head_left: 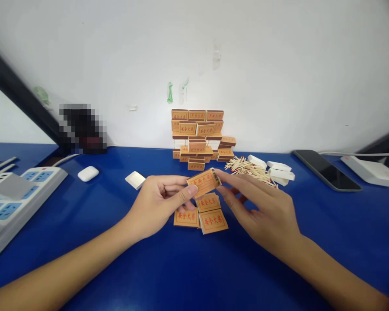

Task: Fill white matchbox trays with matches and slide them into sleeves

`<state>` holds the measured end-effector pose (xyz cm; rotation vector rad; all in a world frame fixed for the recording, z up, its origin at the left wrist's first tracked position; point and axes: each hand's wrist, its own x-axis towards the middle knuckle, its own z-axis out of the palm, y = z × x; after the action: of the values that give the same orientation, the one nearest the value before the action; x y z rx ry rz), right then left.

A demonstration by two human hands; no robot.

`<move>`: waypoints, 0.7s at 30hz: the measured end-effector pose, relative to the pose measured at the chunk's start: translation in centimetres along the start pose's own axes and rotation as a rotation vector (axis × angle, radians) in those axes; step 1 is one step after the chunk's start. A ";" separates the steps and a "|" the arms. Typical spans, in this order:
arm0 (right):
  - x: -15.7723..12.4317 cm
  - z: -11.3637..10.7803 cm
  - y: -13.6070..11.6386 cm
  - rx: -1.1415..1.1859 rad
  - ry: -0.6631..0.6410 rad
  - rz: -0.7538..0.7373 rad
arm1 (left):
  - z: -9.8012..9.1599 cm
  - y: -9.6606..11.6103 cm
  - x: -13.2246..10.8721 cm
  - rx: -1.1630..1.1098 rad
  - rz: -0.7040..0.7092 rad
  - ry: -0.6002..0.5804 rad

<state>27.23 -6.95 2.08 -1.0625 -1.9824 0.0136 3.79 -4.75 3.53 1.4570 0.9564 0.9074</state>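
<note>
Nearest us, the blue desk (188, 276) runs back to the white wall (116, 65); the power strip (29, 209) bounds our room on the left, the phone (327, 169) farther back on the right. Our left hand (158, 205) pinches a matchbox (202, 182) between thumb and fingers, tilted above some flat matchboxes (214, 221). Our right hand (270, 218) has its fingers at the box's right end; whether they pinch it, we cannot tell. That box is tan with red characters inside a thin border, its right end showing a pale tray edge.
</note>
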 end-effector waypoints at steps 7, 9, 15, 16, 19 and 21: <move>0.0 0.2 0.0 0.026 -0.053 -0.006 | -0.1 0.1 0.1 0.045 0.048 0.032; 0.1 0.1 -0.2 0.083 -0.047 0.076 | -0.2 0.0 0.1 0.040 0.046 0.030; 0.2 0.1 -0.5 0.181 -0.019 0.172 | 0.1 -0.1 -0.1 0.062 0.084 0.059; 0.2 0.0 -0.5 0.216 -0.017 0.210 | 0.1 0.0 -0.2 0.070 0.095 0.063; 0.2 -0.1 -0.5 0.334 -0.048 0.317 | 0.1 0.2 -0.3 0.055 0.081 0.021; 0.2 0.0 -0.4 0.377 -0.091 0.322 | 0.0 0.2 -0.2 0.028 0.046 -0.023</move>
<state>26.94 -7.09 2.37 -1.1289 -1.7731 0.5938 3.70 -4.96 3.70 1.5155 0.9254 0.9116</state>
